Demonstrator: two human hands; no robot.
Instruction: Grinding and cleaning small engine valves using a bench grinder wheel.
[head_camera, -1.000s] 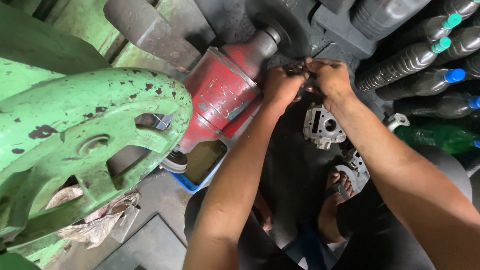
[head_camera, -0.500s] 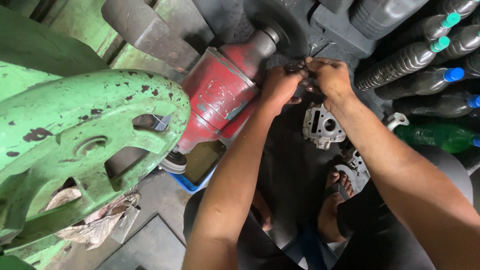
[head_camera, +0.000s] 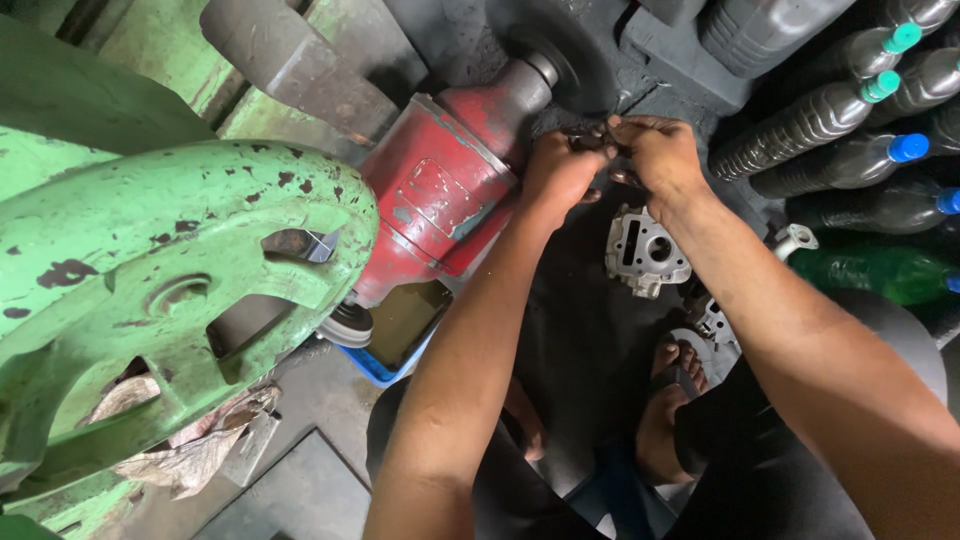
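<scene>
Oily floor: capped dark bottles (head_camera: 810, 125) right; both hands (head_camera: 610, 160) pinching small dark part (head_camera: 592, 138).

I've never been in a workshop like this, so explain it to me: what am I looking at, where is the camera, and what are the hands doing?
The camera sits on the person's head and looks down along both bare arms to the floor. The left hand and right hand meet around a small dark part, pinched between the fingers; it is too small to tell what it is. Beside them is a worn red machine body with a grey shaft, and at the left a big green cast wheel with chipped paint. On the dark floor below the hands lies a grey metal engine part. Dark plastic bottles with coloured caps lie at the right. The person's sandalled foot shows below.
</scene>
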